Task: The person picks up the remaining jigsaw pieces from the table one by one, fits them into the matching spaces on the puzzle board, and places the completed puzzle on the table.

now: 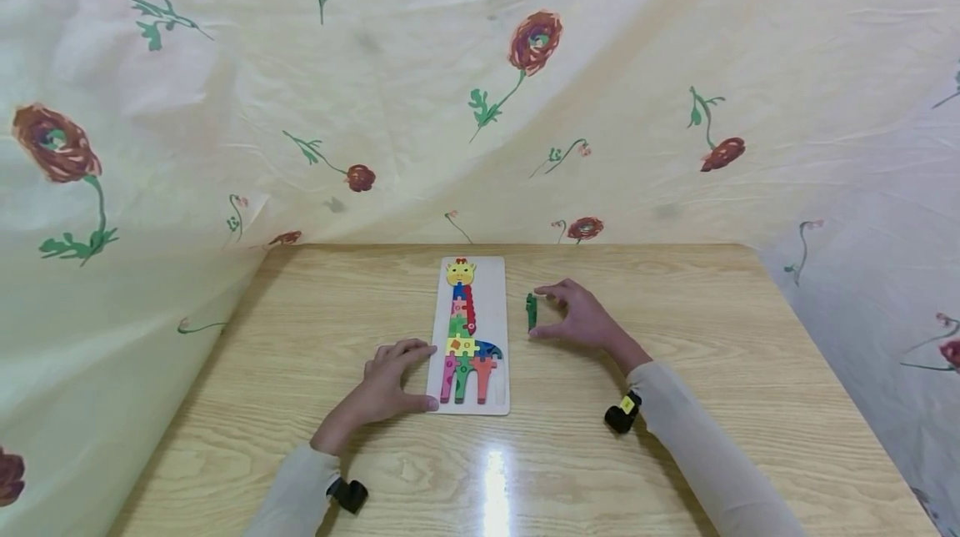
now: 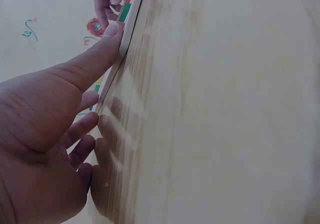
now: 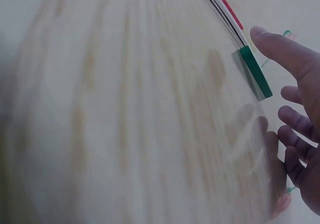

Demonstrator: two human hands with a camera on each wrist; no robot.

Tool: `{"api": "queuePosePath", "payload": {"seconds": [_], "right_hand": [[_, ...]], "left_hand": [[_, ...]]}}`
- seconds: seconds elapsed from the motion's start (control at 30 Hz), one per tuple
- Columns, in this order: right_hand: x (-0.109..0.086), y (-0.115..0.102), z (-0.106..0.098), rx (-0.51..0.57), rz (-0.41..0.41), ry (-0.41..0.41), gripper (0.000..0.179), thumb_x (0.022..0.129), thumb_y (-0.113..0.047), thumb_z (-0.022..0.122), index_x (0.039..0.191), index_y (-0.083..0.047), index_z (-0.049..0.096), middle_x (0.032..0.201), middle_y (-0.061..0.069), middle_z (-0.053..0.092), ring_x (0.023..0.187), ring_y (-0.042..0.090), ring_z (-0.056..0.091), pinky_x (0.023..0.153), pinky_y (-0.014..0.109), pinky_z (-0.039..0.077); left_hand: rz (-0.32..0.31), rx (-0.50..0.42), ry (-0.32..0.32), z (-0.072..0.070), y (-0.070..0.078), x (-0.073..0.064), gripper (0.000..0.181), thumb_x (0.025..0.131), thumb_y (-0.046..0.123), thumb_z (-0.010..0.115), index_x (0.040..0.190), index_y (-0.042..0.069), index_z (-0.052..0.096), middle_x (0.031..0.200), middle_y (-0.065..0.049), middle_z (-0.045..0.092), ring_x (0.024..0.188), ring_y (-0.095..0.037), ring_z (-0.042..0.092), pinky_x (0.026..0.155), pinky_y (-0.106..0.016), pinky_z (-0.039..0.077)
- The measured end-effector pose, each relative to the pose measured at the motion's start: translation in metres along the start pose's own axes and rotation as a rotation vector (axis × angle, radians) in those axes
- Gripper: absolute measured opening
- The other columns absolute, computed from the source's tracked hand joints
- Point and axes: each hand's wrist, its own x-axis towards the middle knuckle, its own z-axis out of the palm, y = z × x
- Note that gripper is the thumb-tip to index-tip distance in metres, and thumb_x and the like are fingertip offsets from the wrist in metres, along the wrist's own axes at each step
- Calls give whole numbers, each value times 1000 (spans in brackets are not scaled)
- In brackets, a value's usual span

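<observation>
A giraffe jigsaw puzzle (image 1: 460,324) in bright colours lies on a white board (image 1: 489,295) at the middle of the table. My left hand (image 1: 392,383) is at the board's left side, fingertips along the edge. In the left wrist view its thumb (image 2: 102,51) rests on the board near a corner, the other fingers spread. Right of the board, a green puzzle piece (image 1: 532,313) lies on the table. My right hand (image 1: 576,316) is around it, thumb and forefinger at either end. The right wrist view shows a gap between the thumb (image 3: 280,48) and the green piece (image 3: 256,72).
The wood-grain table (image 1: 360,287) stretches to both sides of the board. A flower-print cloth (image 1: 420,87) hangs behind it and along its sides. Each wrist wears a small black camera, one of them (image 1: 622,414) at the right sleeve.
</observation>
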Motion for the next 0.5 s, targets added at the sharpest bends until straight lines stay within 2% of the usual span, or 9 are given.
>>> {"api": "queuePosePath", "payload": {"seconds": [0.13, 0.5], "right_hand": [[1, 1, 1, -1, 3, -10, 84, 74, -56, 88, 141, -12, 62, 116, 7, 59, 100, 23, 53, 84, 40, 47], [3, -4, 3, -38, 55, -36, 85, 72, -57, 88, 140, -13, 63, 117, 9, 58, 99, 24, 51, 84, 41, 47]], "left_hand": [[1, -12, 5, 0, 1, 0, 82, 76, 40, 91, 148, 24, 55, 156, -3, 43, 137, -32, 30, 108, -57, 24], [0, -6, 4, 0, -1, 0, 82, 76, 42, 90, 149, 26, 55, 156, -1, 43, 137, -30, 29, 109, -56, 24]]}}
